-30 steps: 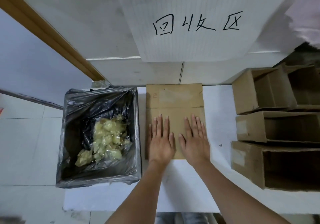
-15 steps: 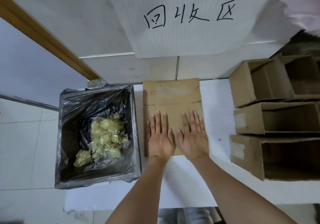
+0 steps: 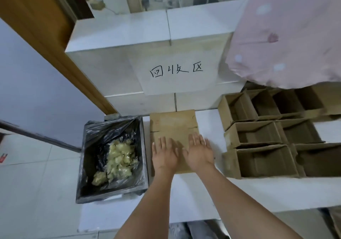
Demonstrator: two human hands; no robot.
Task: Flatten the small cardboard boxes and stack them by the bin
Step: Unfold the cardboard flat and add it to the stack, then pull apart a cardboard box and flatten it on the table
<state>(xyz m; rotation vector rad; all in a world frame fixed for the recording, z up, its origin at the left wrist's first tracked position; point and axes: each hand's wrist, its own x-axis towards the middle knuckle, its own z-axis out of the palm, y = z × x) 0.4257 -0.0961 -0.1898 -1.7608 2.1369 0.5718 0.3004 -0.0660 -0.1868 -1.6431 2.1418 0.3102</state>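
A flattened brown cardboard box (image 3: 173, 126) lies on the white surface (image 3: 208, 126) just right of the bin (image 3: 112, 157). My left hand (image 3: 164, 155) and my right hand (image 3: 199, 153) lie flat on its near half, fingers straight, side by side, pressing down. To the right, several open, unflattened cardboard boxes (image 3: 258, 133) lie on their sides in rows, openings facing up and right.
The bin is lined with a black bag and holds crumpled yellowish wrappers (image 3: 118, 159). A white block with a handwritten sign (image 3: 177, 70) stands behind the cardboard. A pink cloth (image 3: 287, 33) hangs at upper right. Tiled floor lies left of the bin.
My head has lifted, so the view now shows more of the wall and boxes. Both hands stay flat on the cardboard; the right hand has shifted slightly to the right.
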